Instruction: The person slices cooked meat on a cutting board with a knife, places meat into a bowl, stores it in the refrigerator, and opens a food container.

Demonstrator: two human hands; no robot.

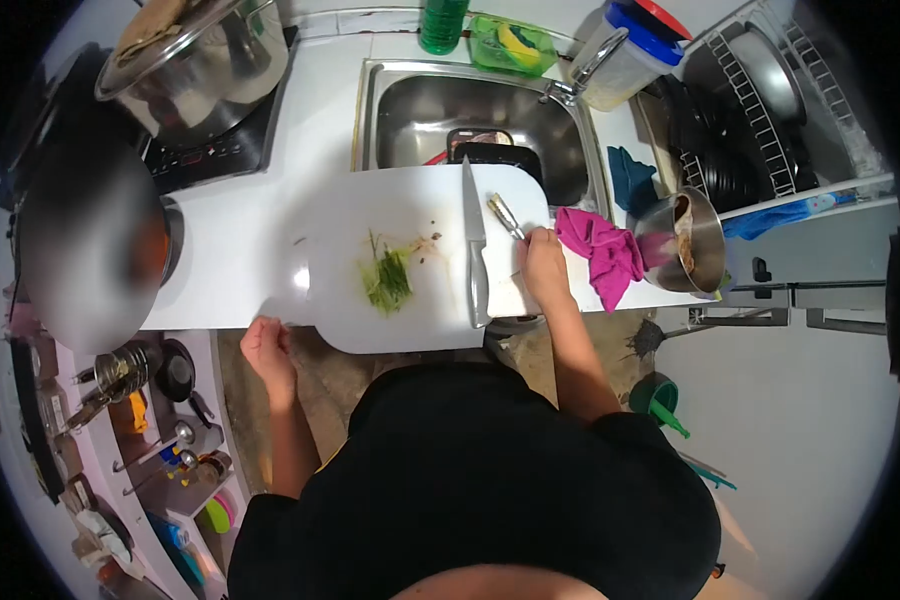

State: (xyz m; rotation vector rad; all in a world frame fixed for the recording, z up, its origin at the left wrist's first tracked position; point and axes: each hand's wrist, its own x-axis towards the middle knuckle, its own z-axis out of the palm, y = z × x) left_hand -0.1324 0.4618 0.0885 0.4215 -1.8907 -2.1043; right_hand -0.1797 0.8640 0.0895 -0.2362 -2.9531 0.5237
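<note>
My right hand [543, 268] is closed at the right edge of the white cutting board [340, 210], around the lower end of a small metallic-looking tool [507, 214]. Left of that tool a large knife [475, 250] lies on the board, blade toward the sink. Chopped green leaves [387, 280] and small brown bits [430, 240] are on the board. My left hand [269, 346] hangs at the counter's front edge, left of the board, with fingers curled; whether it holds anything is hidden.
Behind the board is a steel sink [420, 110] with dark items inside. A magenta cloth [602, 250] and a metal pot [705, 245] stand right. At left are a large pot [220, 70] on a cooktop [230, 150] and a big rounded lid [90, 250].
</note>
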